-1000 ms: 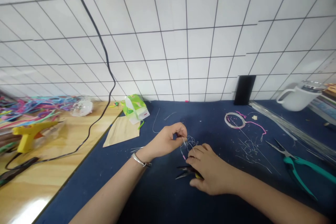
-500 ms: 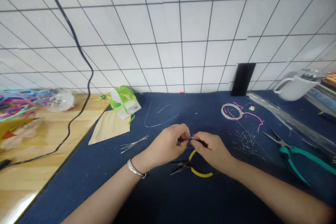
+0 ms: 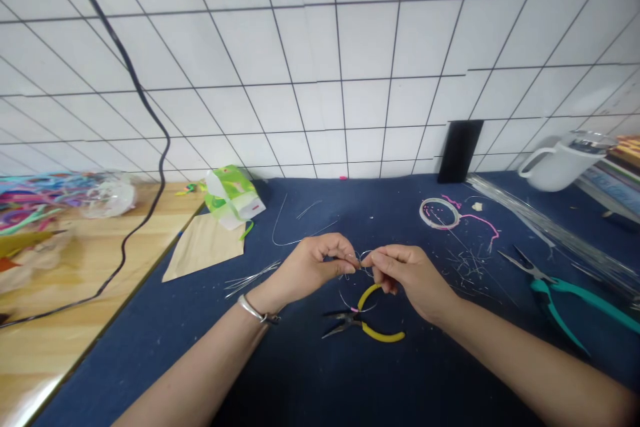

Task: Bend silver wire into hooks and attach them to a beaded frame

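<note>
While left grip (image 3: 311, 265) and right grip (image 3: 419, 280) pinched looped wire (image 3: 364, 271), it could have snagged on yellow-handled pliers (image 3: 362, 324) lying open just below.

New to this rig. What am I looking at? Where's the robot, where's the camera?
There's no robot. One head-worn camera looks forward and down at the wearer's bare hands, so left and right are the wearer's own.

The left hand pinches thin looped wire; the right hand has its fingertips at it, though the exact grip is too small to tell.

On the dark blue covering, yellow-handled pliers lie just below the hands. To the right are teal-handled pliers, a pale ring-shaped item with pink bits and a wire bundle. A beige sheet lies to the left.
</note>
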